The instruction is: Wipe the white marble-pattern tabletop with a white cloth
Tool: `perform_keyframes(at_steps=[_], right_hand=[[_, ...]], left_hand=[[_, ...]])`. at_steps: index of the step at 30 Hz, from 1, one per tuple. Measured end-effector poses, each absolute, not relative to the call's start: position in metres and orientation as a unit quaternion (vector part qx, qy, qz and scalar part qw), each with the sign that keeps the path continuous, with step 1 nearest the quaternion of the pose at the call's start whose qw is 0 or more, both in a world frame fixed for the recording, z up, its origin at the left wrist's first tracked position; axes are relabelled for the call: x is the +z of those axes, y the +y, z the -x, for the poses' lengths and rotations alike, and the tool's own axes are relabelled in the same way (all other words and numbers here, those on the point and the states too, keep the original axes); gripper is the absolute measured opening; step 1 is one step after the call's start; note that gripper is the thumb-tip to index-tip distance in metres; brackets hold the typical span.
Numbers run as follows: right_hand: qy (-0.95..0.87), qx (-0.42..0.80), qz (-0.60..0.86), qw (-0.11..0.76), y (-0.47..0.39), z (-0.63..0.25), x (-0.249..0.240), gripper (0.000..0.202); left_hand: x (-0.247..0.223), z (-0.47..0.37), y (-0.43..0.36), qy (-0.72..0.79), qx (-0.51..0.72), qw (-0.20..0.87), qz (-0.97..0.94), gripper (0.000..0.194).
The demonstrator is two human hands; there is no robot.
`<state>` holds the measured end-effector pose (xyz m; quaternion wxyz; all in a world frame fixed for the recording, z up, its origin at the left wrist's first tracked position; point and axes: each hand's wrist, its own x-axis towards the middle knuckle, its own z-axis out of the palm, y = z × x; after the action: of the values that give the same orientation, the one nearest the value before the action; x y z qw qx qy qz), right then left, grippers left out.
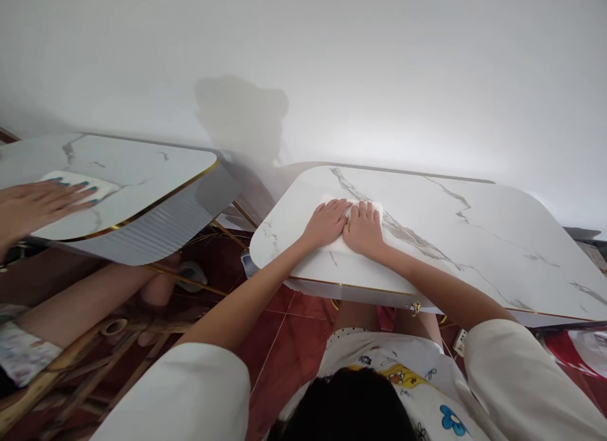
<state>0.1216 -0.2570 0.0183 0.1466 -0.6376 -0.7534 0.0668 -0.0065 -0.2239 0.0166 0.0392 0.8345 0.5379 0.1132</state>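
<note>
My left hand [327,223] and my right hand [365,229] lie flat, side by side, on a thin white wipe [339,244]. Whether it is paper or cloth, I cannot tell. Under it is a white table [427,213] with grey-brown marble veins, rounded corners and a gold edge line. The fingers of both hands point away from me, and the two hands touch near the thumbs. Most of the wipe is covered by my palms.
At the left, another person's hand [42,204] with dark green nails rests on a similar white wipe [102,186] on a second marble-patterned table [142,175]. A white wall [379,68] stands behind both tables. Below are a wooden stool [114,349] and red floor tiles [298,340].
</note>
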Motion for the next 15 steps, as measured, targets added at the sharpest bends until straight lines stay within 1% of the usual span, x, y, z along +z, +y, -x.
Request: perform_keyframes(at_steps=[4, 9, 15], right_hand=[[-0.75, 0.05, 0.642, 0.154, -0.222, -0.124, 0.018, 0.054], [-0.754, 0.061, 0.635, 0.156, -0.174, -0.129, 0.019, 0.052], [-0.752, 0.065, 0.631, 0.178, -0.123, -0.135, 0.016, 0.054]], left_hand=[[0.016, 0.004, -0.187, 0.533, 0.129, 0.052, -0.834, 0.052], [0.017, 0.0, -0.143, 0.536, 0.159, 0.08, -0.825, 0.05], [0.018, -0.003, -0.095, 0.536, 0.182, 0.085, -0.82, 0.049]])
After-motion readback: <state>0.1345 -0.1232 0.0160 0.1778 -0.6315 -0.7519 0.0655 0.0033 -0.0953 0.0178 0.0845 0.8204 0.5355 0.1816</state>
